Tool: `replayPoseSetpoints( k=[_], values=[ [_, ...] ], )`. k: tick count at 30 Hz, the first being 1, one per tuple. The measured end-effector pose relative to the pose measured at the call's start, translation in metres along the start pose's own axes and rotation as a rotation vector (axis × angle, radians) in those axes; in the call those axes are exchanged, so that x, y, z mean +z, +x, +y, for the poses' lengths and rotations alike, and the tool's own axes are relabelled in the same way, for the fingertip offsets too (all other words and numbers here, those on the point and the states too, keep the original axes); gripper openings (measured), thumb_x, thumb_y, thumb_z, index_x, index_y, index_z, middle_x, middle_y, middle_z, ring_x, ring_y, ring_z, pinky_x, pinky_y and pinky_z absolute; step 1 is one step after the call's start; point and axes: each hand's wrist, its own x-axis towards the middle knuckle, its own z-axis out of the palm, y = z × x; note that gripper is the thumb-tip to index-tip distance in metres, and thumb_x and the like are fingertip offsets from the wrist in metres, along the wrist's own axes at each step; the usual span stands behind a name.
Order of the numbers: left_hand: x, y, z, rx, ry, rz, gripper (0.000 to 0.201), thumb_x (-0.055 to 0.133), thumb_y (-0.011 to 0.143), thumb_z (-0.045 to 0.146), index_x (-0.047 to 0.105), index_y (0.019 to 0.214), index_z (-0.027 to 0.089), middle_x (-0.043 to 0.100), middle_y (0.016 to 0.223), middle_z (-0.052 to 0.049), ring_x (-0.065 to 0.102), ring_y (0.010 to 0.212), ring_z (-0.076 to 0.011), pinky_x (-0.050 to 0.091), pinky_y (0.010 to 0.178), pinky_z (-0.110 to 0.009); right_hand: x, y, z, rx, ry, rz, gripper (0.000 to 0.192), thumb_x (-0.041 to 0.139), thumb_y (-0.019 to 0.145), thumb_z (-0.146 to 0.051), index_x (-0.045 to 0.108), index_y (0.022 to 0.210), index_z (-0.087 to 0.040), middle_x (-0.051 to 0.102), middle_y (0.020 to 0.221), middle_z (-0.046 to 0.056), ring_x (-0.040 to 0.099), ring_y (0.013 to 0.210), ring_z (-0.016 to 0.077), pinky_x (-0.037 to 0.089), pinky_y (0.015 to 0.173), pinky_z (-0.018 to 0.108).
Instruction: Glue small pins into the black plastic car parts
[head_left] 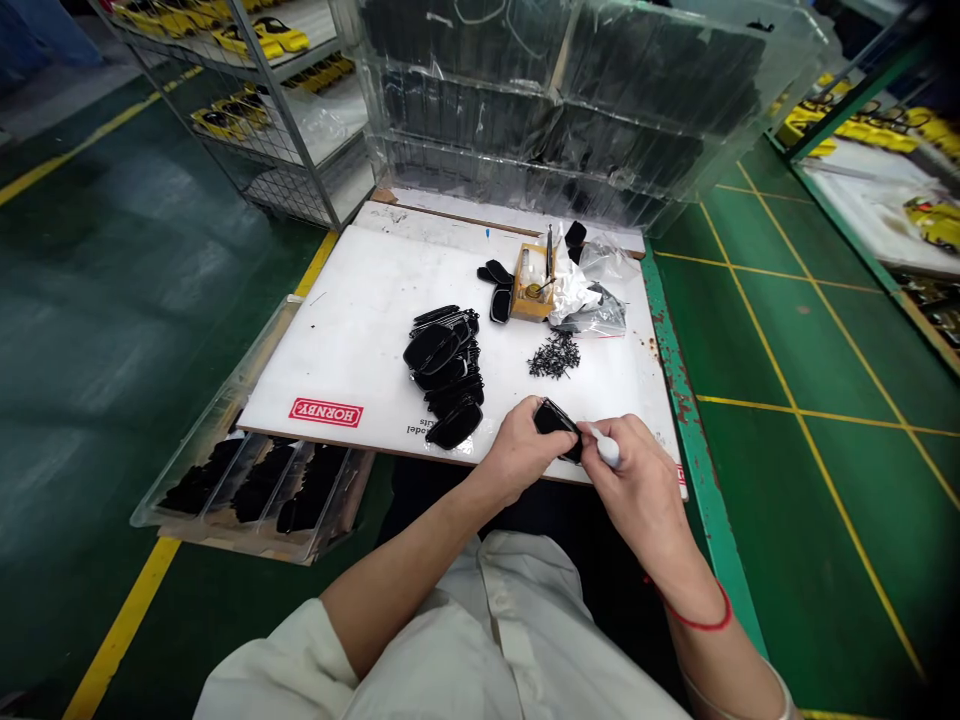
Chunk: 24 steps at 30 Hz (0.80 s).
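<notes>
Two hands meet at the near edge of the table (360, 330), at about 6 o'clock on its white top. The left hand (517, 450) has its fingers (541, 412) closed around a small black plastic part (556, 422), holding it just above the table edge. The right hand (637, 485) grips a white-handled tool (606, 448), its fingers wrapped around the handle and the tip touching the part. At 12 o'clock from the hands lies a loose heap of small black screws (555, 356). At 10 o'clock sits a pile of black plastic parts (446, 372). Farther off, at 12 o'clock, stand a small yellow box (531, 285) and a crumpled clear plastic bag (592, 295) just beside it. At 9 o'clock, below the table's left edge, a clear tray (247, 480) holds more black parts.
</notes>
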Motion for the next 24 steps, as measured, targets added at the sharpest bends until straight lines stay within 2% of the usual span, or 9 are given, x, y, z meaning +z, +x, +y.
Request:
replayPoseSetpoints(
  k=[3,6,11,14,19,22,24],
  values=[
    [0.001,0.003,-0.003,-0.001,-0.001,0.007,0.016,0.064,0.065,0.018,0.053,0.078,0.016,0.056,0.071,0.002,0.051,0.068,-0.0107,0.040,0.060,-0.021,0.001,-0.002,0.000,-0.062,-0.042,0.004,0.018,0.050,0.084,-0.014,0.057,0.100,-0.017,0.052,0.086,0.003,0.055,0.080,0.0154,0.043,0.071,0.026],
    [0.001,0.006,-0.007,-0.009,0.001,0.014,0.017,0.064,0.065,0.018,0.053,0.078,0.017,0.056,0.071,0.002,0.051,0.068,-0.0113,0.040,0.060,-0.022,0.003,0.001,0.002,-0.046,-0.036,-0.012,0.018,0.049,0.084,-0.015,0.057,0.100,-0.016,0.052,0.085,0.003,0.055,0.079,0.0154,0.043,0.070,0.026],
    [-0.002,0.011,-0.013,-0.011,-0.012,0.017,0.018,0.064,0.065,0.020,0.048,0.074,0.018,0.053,0.067,0.003,0.047,0.064,-0.0102,0.037,0.056,-0.021,0.005,0.012,0.009,0.156,0.135,-0.074,0.012,0.052,0.082,-0.022,0.062,0.087,-0.019,0.061,0.083,0.003,0.059,0.078,0.0166,0.044,0.070,0.028],
    [-0.004,0.013,-0.016,-0.025,-0.025,0.007,0.020,0.065,0.065,0.020,0.049,0.076,0.017,0.053,0.068,0.003,0.047,0.064,-0.0102,0.037,0.056,-0.021,0.005,0.017,0.011,0.329,0.273,-0.129,0.015,0.056,0.077,-0.026,0.065,0.085,-0.018,0.065,0.080,0.002,0.058,0.070,0.0162,0.044,0.065,0.029],
    [-0.006,0.013,-0.014,-0.023,-0.062,-0.042,0.021,0.067,0.064,0.019,0.051,0.078,0.017,0.052,0.070,0.003,0.047,0.065,-0.0095,0.037,0.059,-0.021,0.005,0.020,0.017,0.611,0.602,-0.226,0.024,0.062,0.073,-0.033,0.065,0.088,-0.015,0.056,0.054,-0.003,0.048,0.048,0.0108,0.038,0.050,0.025],
    [-0.007,0.011,-0.010,-0.012,-0.087,-0.065,0.020,0.066,0.065,0.019,0.051,0.078,0.016,0.050,0.068,0.004,0.046,0.064,-0.0086,0.038,0.060,-0.021,0.006,0.021,0.019,0.697,0.842,-0.248,0.025,0.066,0.070,-0.033,0.062,0.087,-0.015,0.052,0.049,-0.005,0.044,0.043,0.0083,0.035,0.046,0.023],
    [-0.007,0.011,-0.009,-0.007,-0.082,-0.066,0.020,0.066,0.065,0.019,0.051,0.078,0.016,0.051,0.069,0.004,0.046,0.065,-0.0087,0.038,0.061,-0.021,0.007,0.021,0.019,0.715,0.912,-0.245,0.026,0.067,0.069,-0.033,0.062,0.086,-0.014,0.050,0.048,-0.006,0.043,0.042,0.0079,0.034,0.044,0.022]
  ],
)
